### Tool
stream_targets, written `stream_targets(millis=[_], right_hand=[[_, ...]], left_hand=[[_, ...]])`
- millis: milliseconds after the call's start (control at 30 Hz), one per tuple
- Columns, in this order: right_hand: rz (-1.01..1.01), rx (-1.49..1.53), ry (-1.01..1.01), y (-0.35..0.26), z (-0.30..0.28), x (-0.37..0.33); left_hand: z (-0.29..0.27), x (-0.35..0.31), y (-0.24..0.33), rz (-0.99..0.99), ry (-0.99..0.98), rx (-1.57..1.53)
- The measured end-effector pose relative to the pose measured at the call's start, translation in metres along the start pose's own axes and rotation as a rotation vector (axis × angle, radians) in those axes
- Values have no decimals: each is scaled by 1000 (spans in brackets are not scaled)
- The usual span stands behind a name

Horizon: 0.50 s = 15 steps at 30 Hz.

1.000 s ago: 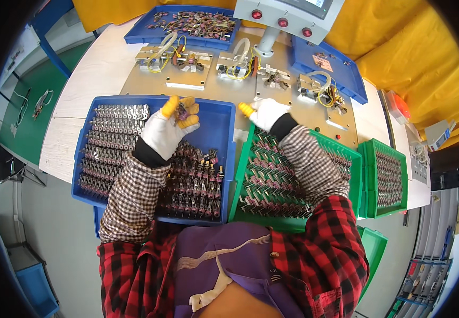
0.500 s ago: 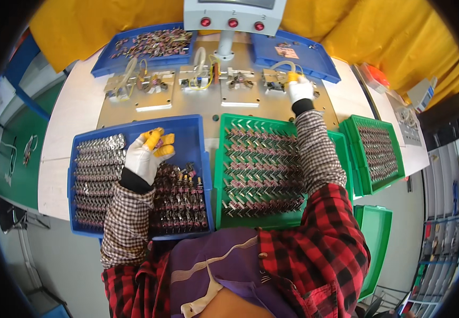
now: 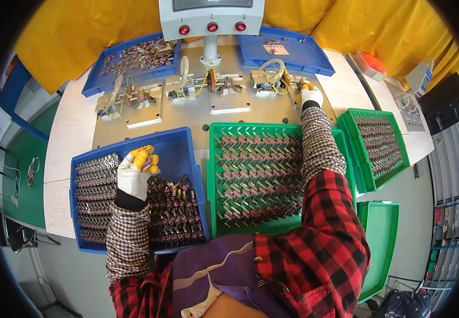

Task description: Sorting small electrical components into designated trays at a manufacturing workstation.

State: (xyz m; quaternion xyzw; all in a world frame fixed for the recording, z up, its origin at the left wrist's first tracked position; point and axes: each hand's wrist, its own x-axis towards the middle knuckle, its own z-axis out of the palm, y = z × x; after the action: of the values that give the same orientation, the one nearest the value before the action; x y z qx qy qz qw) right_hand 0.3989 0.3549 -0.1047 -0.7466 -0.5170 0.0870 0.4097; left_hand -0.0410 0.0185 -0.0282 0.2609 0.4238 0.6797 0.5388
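Observation:
My left hand (image 3: 134, 172), in a white glove with yellow fingertips, is raised over the blue tray (image 3: 179, 146). Its fingers are curled around a small pinkish metal part (image 3: 147, 164), mostly hidden by the glove. Beneath lie rows of small metal parts (image 3: 97, 199) on the left and darker ones (image 3: 176, 214) on the right. My right hand (image 3: 311, 96), gloved alike, reaches to the right end of the rightmost fixture (image 3: 266, 87). Its fingers are closed at a small dark part there; what they pinch is hidden.
A green tray (image 3: 212, 185) with rows of pin-like parts stands before me, and stacked green trays (image 3: 364, 177) at the right. Two other fixtures (image 3: 144, 111) (image 3: 229, 103) share the metal plate. Blue bins (image 3: 89, 85) (image 3: 314, 63) and a control box (image 3: 213, 16) with red buttons stand behind.
My right hand has moved from the hose side of the rightmost fixture to its right end. My left hand stays above the blue tray, its fingers curled more. The whole view has shifted slightly.

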Motion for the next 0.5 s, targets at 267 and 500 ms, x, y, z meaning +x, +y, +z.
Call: stream_targets(millis=[267, 500], right_hand=[[-49, -86, -45, -40, -18, -18], [-426, -297, 56, -30, -8, -20]], left_hand=[[5, -5, 2, 67, -21, -47], [11, -4, 1, 30, -7, -59]])
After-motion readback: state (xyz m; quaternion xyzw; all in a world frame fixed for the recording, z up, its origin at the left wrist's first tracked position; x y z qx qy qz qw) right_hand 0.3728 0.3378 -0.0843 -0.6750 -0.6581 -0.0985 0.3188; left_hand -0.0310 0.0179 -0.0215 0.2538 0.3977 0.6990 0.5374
